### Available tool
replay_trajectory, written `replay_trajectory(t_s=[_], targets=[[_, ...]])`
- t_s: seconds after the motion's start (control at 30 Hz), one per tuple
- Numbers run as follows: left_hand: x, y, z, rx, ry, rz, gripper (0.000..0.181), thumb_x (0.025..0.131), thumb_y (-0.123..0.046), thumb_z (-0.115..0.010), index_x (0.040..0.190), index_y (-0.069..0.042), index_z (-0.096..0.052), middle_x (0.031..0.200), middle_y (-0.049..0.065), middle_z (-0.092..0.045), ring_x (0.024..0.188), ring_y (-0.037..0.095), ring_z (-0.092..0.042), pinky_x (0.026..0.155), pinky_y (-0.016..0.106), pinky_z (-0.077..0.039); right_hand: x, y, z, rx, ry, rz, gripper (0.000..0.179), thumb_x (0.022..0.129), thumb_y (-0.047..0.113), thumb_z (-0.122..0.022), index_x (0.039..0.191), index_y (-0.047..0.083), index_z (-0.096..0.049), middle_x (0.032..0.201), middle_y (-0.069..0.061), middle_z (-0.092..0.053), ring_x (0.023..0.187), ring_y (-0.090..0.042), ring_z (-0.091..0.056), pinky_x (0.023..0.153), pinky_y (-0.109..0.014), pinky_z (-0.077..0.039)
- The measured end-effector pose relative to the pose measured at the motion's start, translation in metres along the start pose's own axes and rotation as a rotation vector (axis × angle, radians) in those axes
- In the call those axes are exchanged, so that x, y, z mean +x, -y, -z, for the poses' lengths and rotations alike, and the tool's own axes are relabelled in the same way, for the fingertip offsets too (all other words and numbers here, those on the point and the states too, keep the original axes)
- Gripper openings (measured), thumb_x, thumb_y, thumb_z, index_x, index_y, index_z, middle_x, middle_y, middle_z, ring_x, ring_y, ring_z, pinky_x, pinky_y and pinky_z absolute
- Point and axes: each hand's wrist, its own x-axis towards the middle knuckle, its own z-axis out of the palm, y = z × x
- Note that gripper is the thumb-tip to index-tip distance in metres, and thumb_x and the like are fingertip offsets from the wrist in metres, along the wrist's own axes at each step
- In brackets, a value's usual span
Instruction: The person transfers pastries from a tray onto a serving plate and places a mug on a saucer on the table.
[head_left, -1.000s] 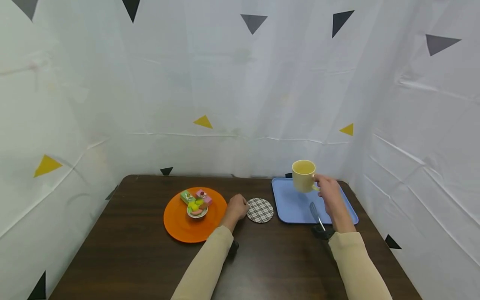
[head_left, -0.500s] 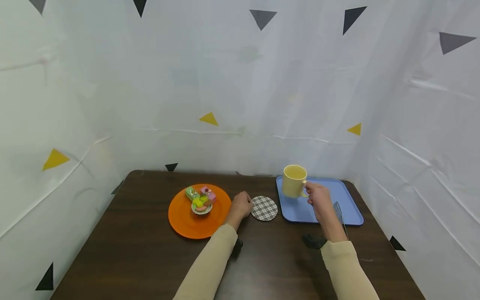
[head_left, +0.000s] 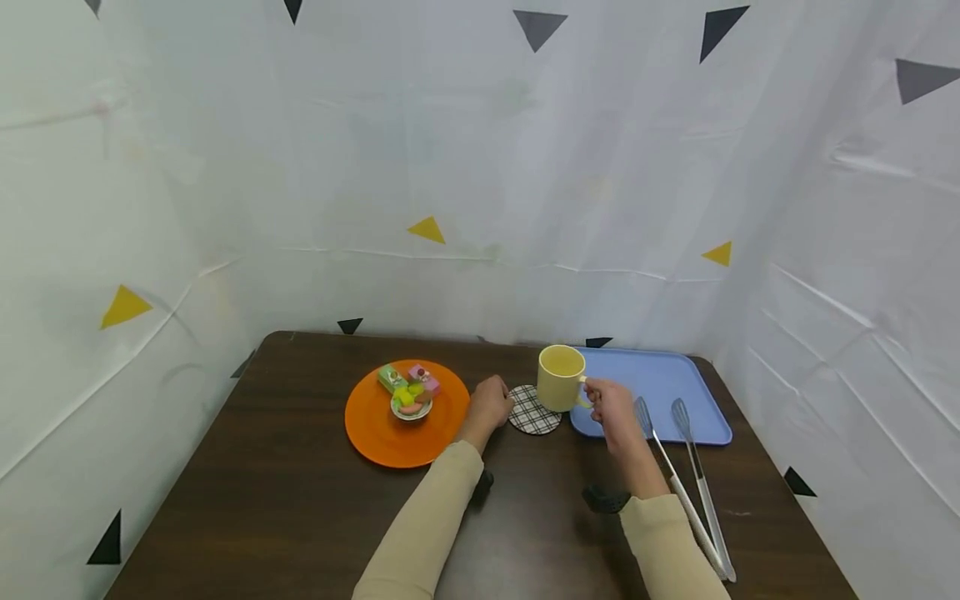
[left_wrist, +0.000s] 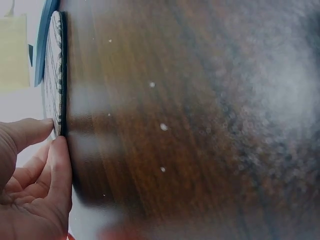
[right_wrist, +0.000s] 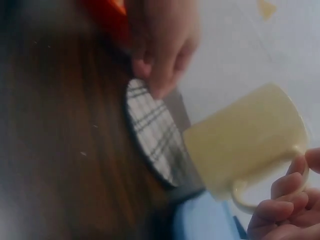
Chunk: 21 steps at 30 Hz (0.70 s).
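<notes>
A yellow mug [head_left: 558, 385] hangs upright in the air, overlapping the right part of a round plaid coaster [head_left: 528, 419] in the head view. My right hand [head_left: 611, 410] holds it by the handle; in the right wrist view, fingers [right_wrist: 285, 187] curl through that handle. The coaster lies on the table. My left hand [head_left: 489, 403] pinches its left edge; the left wrist view shows the thumb on top and the index finger at the rim [left_wrist: 58, 75]. A gap separates the mug's base from the coaster in the right wrist view.
A blue tray [head_left: 660, 371] stands at the back right. Metal tongs [head_left: 701, 492] lie spread, heads over the tray's front edge. Left of my left hand is an orange plate [head_left: 375, 437] bearing a small bowl [head_left: 411, 413] of toy food and two toy cakes [head_left: 392, 378].
My right hand has carried the mug leftward and lower, from over the tray to over the coaster. The tongs have come into fuller view. My left hand stays at the coaster.
</notes>
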Motion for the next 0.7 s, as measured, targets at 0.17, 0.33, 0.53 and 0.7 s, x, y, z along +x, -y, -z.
replay_trajectory(t_s=[0.17,0.33,0.53,0.7], targets=[[0.001,0.001,-0.003,0.003,-0.010,0.005,0.010,0.097,-0.015,-0.061,0.095,-0.006,-0.057,0.083,0.004,-0.053,0.071,0.018,-0.049,0.063,0.033,-0.045,-0.004,-0.016,-0.011,0.045,0.002,-0.012,0.025,0.101,0.015,-0.051,0.085,-0.003,-0.058,0.072,-0.002,-0.047,0.050,-0.009,-0.029,0.054,-0.026,-0.031],[0.002,0.001,-0.004,-0.002,-0.025,-0.012,0.009,0.097,-0.015,-0.063,0.098,-0.007,-0.058,0.090,0.005,-0.058,0.078,0.019,-0.055,0.069,0.035,-0.050,-0.007,-0.025,-0.021,0.098,0.010,-0.019,0.024,0.099,0.013,-0.051,0.081,-0.002,-0.056,0.068,-0.001,-0.046,0.049,-0.009,-0.028,0.053,-0.025,-0.028],[0.001,0.002,-0.003,-0.018,-0.022,0.005,0.011,0.097,-0.015,-0.061,0.105,-0.007,-0.060,0.102,0.007,-0.063,0.088,0.022,-0.058,0.077,0.038,-0.052,-0.014,-0.032,-0.028,0.121,0.000,-0.038,0.023,0.099,0.015,-0.051,0.084,-0.003,-0.054,0.072,-0.003,-0.044,0.059,-0.015,-0.030,0.056,-0.026,-0.028],[0.001,0.001,-0.002,-0.035,-0.017,0.002,0.013,0.098,-0.016,-0.060,0.107,-0.007,-0.061,0.102,0.007,-0.063,0.086,0.022,-0.058,0.076,0.037,-0.052,-0.019,-0.034,-0.031,0.087,-0.011,-0.019,0.026,0.098,0.017,-0.052,0.086,-0.005,-0.055,0.072,-0.003,-0.044,0.058,-0.014,-0.031,0.055,-0.025,-0.030]])
